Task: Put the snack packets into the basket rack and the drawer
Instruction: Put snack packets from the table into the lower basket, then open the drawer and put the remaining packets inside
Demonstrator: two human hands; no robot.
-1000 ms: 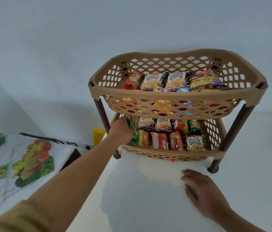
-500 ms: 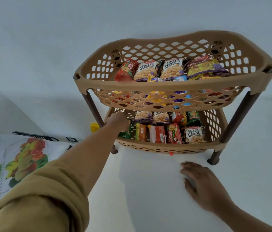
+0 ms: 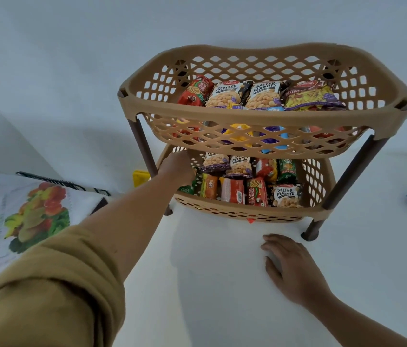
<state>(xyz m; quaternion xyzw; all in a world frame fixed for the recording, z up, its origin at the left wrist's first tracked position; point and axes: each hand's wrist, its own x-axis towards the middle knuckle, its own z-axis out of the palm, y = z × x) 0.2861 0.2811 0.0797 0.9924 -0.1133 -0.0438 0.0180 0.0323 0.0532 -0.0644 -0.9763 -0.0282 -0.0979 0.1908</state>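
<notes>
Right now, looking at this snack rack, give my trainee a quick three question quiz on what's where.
1. True or false: the left hand is reaching into the upper basket of the rack.
2. Where does the right hand rest?
A. flat on the white surface in front of the rack
B. on the rack's top rim
C. inside the lower basket
3. Fill in: two packets standing side by side in the upper basket read "Salted ____".

Key
1. False; it is at the left end of the lower basket.
2. A
3. Peanuts
</notes>
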